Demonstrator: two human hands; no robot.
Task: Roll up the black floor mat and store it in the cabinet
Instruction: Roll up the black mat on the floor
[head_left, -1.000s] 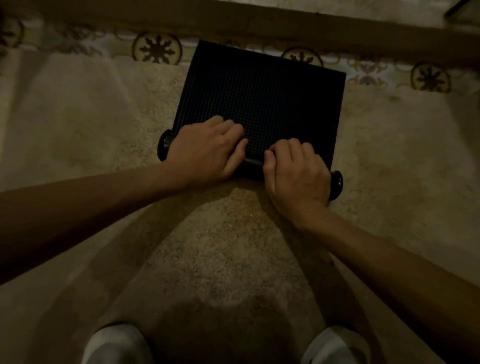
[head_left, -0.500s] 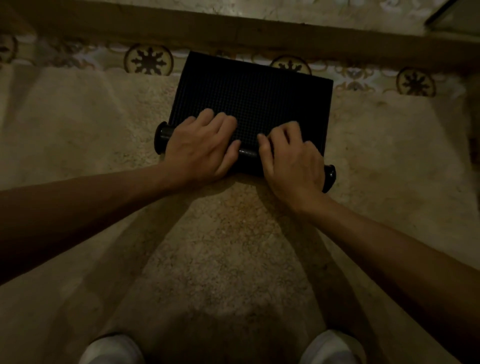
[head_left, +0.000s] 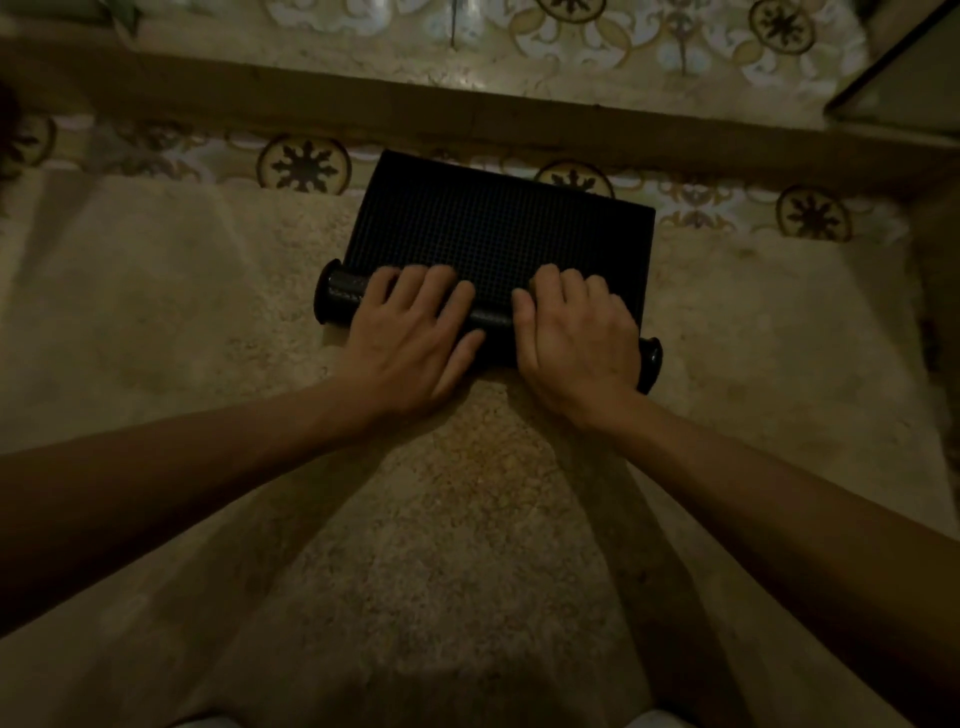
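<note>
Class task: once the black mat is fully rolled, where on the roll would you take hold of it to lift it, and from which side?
Probably the middle of the rolled part of the black mat, from above on the near side, where the left hand and right hand already press. It is a long, thin cylinder lying crosswise, so fingers wrapping over it should keep it from unrolling; holding one end might let it sag.
</note>
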